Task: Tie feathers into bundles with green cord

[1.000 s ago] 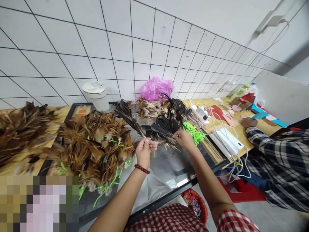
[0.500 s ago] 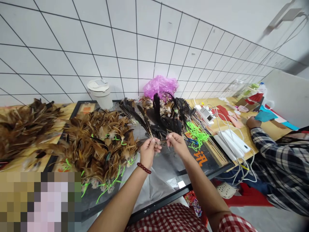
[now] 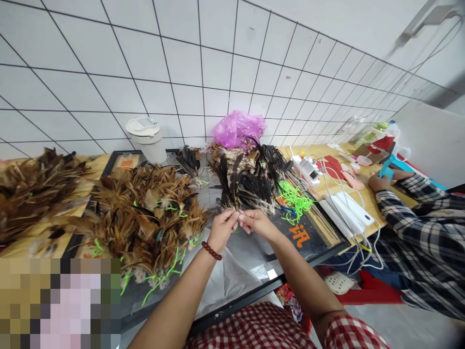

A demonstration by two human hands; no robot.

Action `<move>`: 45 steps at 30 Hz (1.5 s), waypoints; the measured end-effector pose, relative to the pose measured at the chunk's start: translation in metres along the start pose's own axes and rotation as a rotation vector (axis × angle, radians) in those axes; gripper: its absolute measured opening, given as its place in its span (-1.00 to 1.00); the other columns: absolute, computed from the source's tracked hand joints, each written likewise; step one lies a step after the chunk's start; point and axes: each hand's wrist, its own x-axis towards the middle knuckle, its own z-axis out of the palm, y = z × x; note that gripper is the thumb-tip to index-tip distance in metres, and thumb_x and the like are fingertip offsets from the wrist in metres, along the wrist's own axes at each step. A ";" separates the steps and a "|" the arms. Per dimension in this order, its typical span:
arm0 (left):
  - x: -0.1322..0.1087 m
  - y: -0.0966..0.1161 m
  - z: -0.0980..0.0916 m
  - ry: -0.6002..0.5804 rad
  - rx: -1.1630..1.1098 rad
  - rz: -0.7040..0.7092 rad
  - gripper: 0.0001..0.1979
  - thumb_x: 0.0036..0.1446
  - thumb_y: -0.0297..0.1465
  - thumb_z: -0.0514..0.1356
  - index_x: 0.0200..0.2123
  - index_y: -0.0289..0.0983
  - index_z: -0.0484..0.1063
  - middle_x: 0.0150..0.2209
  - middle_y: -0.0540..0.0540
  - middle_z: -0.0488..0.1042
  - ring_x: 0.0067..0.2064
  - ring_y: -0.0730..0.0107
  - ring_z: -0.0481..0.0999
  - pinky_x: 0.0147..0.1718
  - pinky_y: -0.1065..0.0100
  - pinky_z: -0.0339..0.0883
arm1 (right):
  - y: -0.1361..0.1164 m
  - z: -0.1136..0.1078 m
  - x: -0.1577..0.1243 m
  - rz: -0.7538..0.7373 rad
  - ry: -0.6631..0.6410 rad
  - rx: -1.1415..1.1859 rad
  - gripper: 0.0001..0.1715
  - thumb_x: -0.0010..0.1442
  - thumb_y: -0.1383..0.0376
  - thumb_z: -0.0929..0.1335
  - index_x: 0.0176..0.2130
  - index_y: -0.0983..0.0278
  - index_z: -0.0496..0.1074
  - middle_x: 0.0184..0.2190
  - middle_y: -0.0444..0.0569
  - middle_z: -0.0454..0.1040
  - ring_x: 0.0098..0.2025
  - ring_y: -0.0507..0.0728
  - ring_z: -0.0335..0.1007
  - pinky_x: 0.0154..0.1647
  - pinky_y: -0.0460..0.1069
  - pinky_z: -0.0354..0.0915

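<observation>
My left hand [image 3: 224, 229] and my right hand [image 3: 255, 221] meet above the glass table, both pinched on the quills of a small bunch of dark feathers [image 3: 229, 183] that stands upright from my fingers. A bead bracelet [image 3: 211, 251] circles my left wrist. Just behind my hands lies a heap of black feathers [image 3: 259, 182]. Left of them spreads a big pile of brown feather bundles [image 3: 148, 213] tied with neon green cord.
Green cords [image 3: 293, 198] lie right of the black heap. A white lidded cup [image 3: 147, 139] and a pink plastic bag [image 3: 238, 128] stand by the tiled wall. White chargers with cables [image 3: 345, 213] sit at the right, where another person's plaid sleeve [image 3: 410, 208] rests.
My right hand has moved left from the black heap to join my left hand. The dark feathers, earlier slanted to the left, now stand upright in both hands.
</observation>
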 end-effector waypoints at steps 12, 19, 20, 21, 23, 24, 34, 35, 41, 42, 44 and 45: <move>0.001 -0.005 -0.002 -0.002 0.047 0.020 -0.67 -0.07 -0.16 0.34 -0.52 -0.35 0.46 -0.53 0.00 0.36 -0.59 0.66 0.18 -0.65 0.53 0.03 | 0.008 -0.006 -0.004 -0.322 0.340 -0.711 -0.62 0.17 -0.01 0.35 -0.45 0.22 0.45 -0.52 -0.11 0.47 -0.45 0.03 0.32 -0.38 -0.09 0.15; 0.001 0.000 0.001 0.130 -0.150 0.058 -0.66 -0.01 -0.14 0.28 -0.42 -0.32 0.38 -0.54 0.01 0.40 -0.61 0.59 0.29 -0.69 0.52 0.11 | 0.005 -0.044 -0.001 -0.257 0.699 -1.096 -0.64 0.30 0.15 0.23 -0.16 0.26 0.53 -0.28 0.07 0.48 -0.22 0.15 0.36 -0.15 -0.01 0.19; 0.001 0.001 0.001 0.144 -0.169 0.057 -0.66 -0.02 -0.14 0.29 -0.41 -0.32 0.38 -0.56 0.03 0.39 -0.62 0.60 0.29 -0.70 0.53 0.11 | 0.007 -0.048 0.000 -0.204 0.683 -1.176 -0.66 0.29 0.17 0.24 -0.16 0.27 0.53 -0.28 0.08 0.46 -0.22 0.16 0.35 -0.16 0.00 0.18; 0.002 0.001 0.001 0.158 -0.184 0.055 -0.66 -0.04 -0.15 0.30 -0.40 -0.32 0.37 -0.56 0.03 0.39 -0.62 0.60 0.29 -0.69 0.53 0.12 | 0.009 -0.052 0.001 -0.156 0.651 -1.233 -0.67 0.28 0.20 0.26 -0.17 0.28 0.54 -0.30 0.08 0.45 -0.24 0.16 0.34 -0.18 0.00 0.17; 0.003 0.001 0.000 0.179 -0.201 0.045 -0.64 -0.06 -0.15 0.32 -0.38 -0.33 0.37 -0.56 0.03 0.41 -0.61 0.59 0.32 -0.68 0.53 0.15 | 0.014 -0.055 0.002 -0.101 0.604 -1.274 -0.70 0.26 0.24 0.26 -0.24 0.29 0.55 -0.33 0.08 0.44 -0.27 0.15 0.32 -0.21 -0.01 0.16; 0.003 0.001 -0.001 0.185 -0.206 0.039 -0.63 -0.07 -0.15 0.33 -0.38 -0.33 0.37 -0.55 0.02 0.42 -0.60 0.58 0.34 -0.67 0.52 0.17 | 0.015 -0.056 0.002 -0.102 0.610 -1.258 -0.70 0.26 0.26 0.25 -0.27 0.30 0.54 -0.34 0.08 0.44 -0.28 0.14 0.32 -0.22 -0.01 0.15; 0.000 -0.001 0.003 0.127 -0.150 -0.060 -0.63 -0.04 -0.16 0.31 -0.36 -0.36 0.37 -0.46 -0.11 0.54 -0.48 0.43 0.53 -0.49 0.41 0.41 | 0.007 -0.051 0.002 -0.195 0.628 -0.078 -0.64 0.10 0.06 0.34 -0.52 0.27 0.32 -0.60 -0.16 0.33 -0.58 -0.04 0.04 -0.53 -0.10 0.01; 0.000 -0.001 0.004 0.119 -0.142 -0.069 -0.63 -0.04 -0.16 0.31 -0.36 -0.36 0.38 -0.46 -0.12 0.54 -0.48 0.43 0.53 -0.48 0.41 0.42 | 0.005 -0.048 0.001 -0.186 0.566 0.029 -0.62 0.07 0.06 0.37 -0.54 0.28 0.31 -0.60 -0.15 0.34 -0.60 -0.06 0.01 -0.55 -0.10 -0.01; -0.001 -0.003 0.007 0.122 -0.104 -0.083 -0.62 -0.04 -0.14 0.31 -0.37 -0.37 0.41 -0.44 -0.14 0.55 -0.44 0.41 0.56 -0.43 0.39 0.46 | -0.003 -0.030 -0.001 -0.158 0.417 0.222 -0.66 -0.09 0.09 0.50 -0.50 0.29 0.45 -0.66 -0.20 0.27 -0.61 -0.08 -0.03 -0.59 -0.10 -0.07; -0.002 -0.003 0.007 0.120 -0.098 -0.090 -0.62 -0.05 -0.14 0.31 -0.37 -0.37 0.41 -0.44 -0.14 0.55 -0.43 0.40 0.56 -0.44 0.39 0.46 | -0.003 -0.028 -0.002 -0.165 0.422 0.253 -0.67 -0.11 0.10 0.51 -0.50 0.29 0.45 -0.66 -0.22 0.26 -0.61 -0.08 -0.02 -0.58 -0.10 -0.06; -0.002 -0.002 0.007 0.098 -0.078 -0.119 -0.61 -0.06 -0.13 0.32 -0.37 -0.36 0.41 -0.43 -0.15 0.56 -0.43 0.37 0.57 -0.45 0.38 0.46 | -0.003 -0.024 -0.001 -0.180 0.402 0.279 -0.70 -0.14 0.13 0.53 -0.50 0.27 0.46 -0.64 -0.22 0.29 -0.59 -0.07 0.04 -0.55 -0.09 0.02; -0.002 -0.001 0.007 0.083 -0.063 -0.134 -0.61 -0.07 -0.13 0.32 -0.37 -0.36 0.41 -0.43 -0.15 0.55 -0.43 0.36 0.57 -0.47 0.38 0.46 | -0.002 -0.022 0.000 -0.194 0.381 0.260 -0.72 -0.14 0.15 0.53 -0.51 0.27 0.47 -0.62 -0.20 0.31 -0.56 -0.06 0.09 -0.51 -0.09 0.07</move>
